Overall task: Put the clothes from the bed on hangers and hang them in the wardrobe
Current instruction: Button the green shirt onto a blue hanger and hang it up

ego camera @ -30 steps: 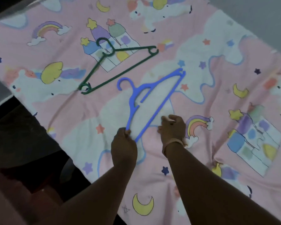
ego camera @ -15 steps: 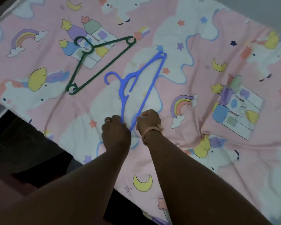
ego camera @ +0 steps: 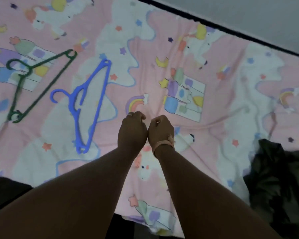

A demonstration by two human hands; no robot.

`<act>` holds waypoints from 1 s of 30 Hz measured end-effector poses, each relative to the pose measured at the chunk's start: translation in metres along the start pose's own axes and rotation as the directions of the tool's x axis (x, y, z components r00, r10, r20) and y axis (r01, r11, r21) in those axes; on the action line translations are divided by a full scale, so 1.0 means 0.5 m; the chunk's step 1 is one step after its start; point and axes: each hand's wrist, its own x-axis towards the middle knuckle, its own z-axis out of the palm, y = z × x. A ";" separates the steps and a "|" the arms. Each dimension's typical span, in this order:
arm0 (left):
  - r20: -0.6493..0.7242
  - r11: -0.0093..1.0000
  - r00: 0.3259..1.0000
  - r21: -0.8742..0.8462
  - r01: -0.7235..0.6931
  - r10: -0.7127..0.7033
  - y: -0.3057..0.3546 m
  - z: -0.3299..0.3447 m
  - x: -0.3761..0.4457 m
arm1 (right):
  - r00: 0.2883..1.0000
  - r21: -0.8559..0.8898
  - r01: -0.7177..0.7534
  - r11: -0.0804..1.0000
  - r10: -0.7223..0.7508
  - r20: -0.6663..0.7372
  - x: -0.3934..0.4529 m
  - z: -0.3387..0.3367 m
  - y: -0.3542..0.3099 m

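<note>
1. While your left hand and right hand touch with fingers curled, holding nothing, the blue hanger lies left of them.
2. Dark clothes sit far right of that hanger on the bed.

The dark garment is cut off by the right edge; the green hanger is motion-blurred.

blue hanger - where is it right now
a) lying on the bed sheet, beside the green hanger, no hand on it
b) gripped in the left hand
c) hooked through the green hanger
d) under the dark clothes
a: the blue hanger lies flat on the bed sheet to the right of the green hanger, apart from it, while the left hand and right hand are off to its right, not touching it.
</note>
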 end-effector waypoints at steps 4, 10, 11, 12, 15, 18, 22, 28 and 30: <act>0.140 0.998 0.989 -0.015 -0.053 0.054 0.108 0.113 -0.030 | 0.995 -0.021 0.013 1.000 -0.015 -0.096 0.040 -0.114 0.123; 0.191 0.988 0.970 -0.070 -0.139 0.150 0.291 0.262 -0.109 | 0.966 -0.051 0.010 0.999 -0.023 -0.259 0.058 -0.315 0.297; 0.210 0.986 0.964 -0.070 -0.151 0.163 0.328 0.284 -0.122 | 0.957 -0.026 -0.018 1.000 0.010 -0.292 0.058 -0.348 0.328; 0.230 0.986 0.959 -0.066 -0.151 0.163 0.356 0.301 -0.134 | 0.944 -0.004 -0.043 0.999 0.040 -0.329 0.055 -0.372 0.354; 0.302 0.989 0.942 -0.061 -0.136 0.148 0.440 0.345 -0.172 | 0.862 -0.085 -0.095 0.992 0.038 -0.506 0.045 -0.431 0.422; 0.444 0.992 0.888 -0.098 -0.081 0.117 0.508 0.398 -0.213 | 0.767 -0.210 -0.340 0.917 0.141 -0.626 0.029 -0.479 0.484; 0.817 0.925 0.560 -0.096 0.367 -0.137 0.569 0.447 -0.283 | 0.617 -0.119 -0.701 0.704 0.514 -0.596 0.006 -0.527 0.566; 0.933 0.616 0.247 -0.035 0.787 -0.263 0.622 0.493 -0.369 | 0.676 0.066 -0.724 0.687 0.725 -0.132 -0.033 -0.577 0.670; 0.936 0.558 0.247 -0.068 0.827 -0.251 0.636 0.507 -0.376 | 0.718 0.056 -0.679 0.732 0.679 -0.155 -0.042 -0.617 0.684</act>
